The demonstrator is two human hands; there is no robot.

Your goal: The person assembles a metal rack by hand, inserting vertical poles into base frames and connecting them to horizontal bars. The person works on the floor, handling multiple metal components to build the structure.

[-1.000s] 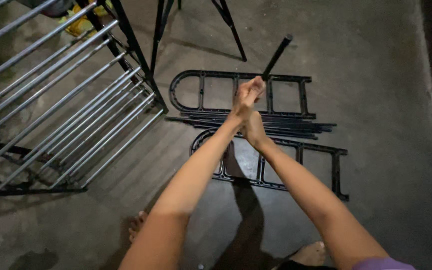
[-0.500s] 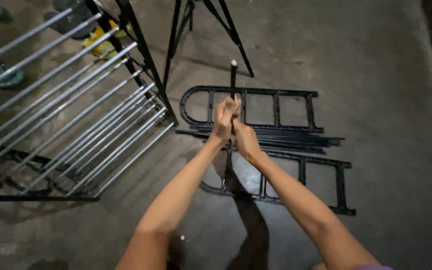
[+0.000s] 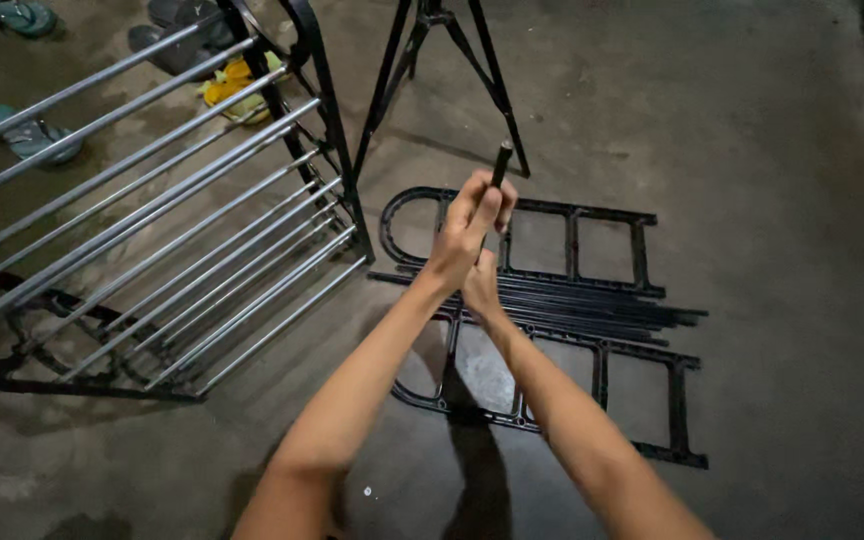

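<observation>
Silver metal rails of a folding drying rack (image 3: 152,230) fill the area left of the thin black metal rod (image 3: 500,165), with rubber sandals (image 3: 27,135) on the concrete floor (image 3: 772,150) beyond them. The left hand (image 3: 467,235) is wrapped tight around the rod, which stands nearly upright, its tip poking out above the knuckles. Just below, the right hand (image 3: 480,285) closes on the same rod. Beneath the rod lie two flat black ladder-shaped frames (image 3: 572,240) and a bundle of black rods (image 3: 592,305); behind stand black tripod legs (image 3: 442,70).
</observation>
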